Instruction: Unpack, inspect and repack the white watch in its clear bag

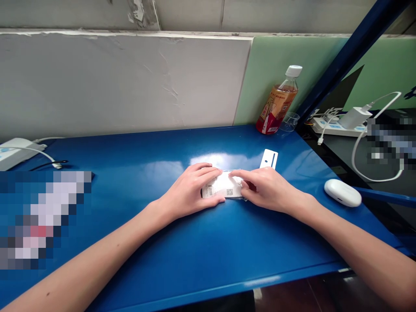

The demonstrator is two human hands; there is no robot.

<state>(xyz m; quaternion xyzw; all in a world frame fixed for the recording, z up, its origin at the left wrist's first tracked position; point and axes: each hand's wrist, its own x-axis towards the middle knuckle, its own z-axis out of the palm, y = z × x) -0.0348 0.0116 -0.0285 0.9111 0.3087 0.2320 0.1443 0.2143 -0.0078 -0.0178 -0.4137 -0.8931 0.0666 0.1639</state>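
Observation:
A small white packet (224, 187) with a barcode and a QR code lies flat on the blue table (195, 242), near its middle. My left hand (190, 193) grips the packet's left end, fingers on top and thumb along its near edge. My right hand (264, 188) pinches the packet's right end, where a bit of clear wrapper shows. Just behind my right hand lies a small white card (269, 159) with a hole and a slot.
A tea bottle (277, 104) with a white cap stands at the back right, by a clear cup (289, 121). A white earbud case (342, 192) sits near the right edge. A power strip with charger (344, 123) lies beyond the right edge. A white device with cables (16, 151) is at the far left.

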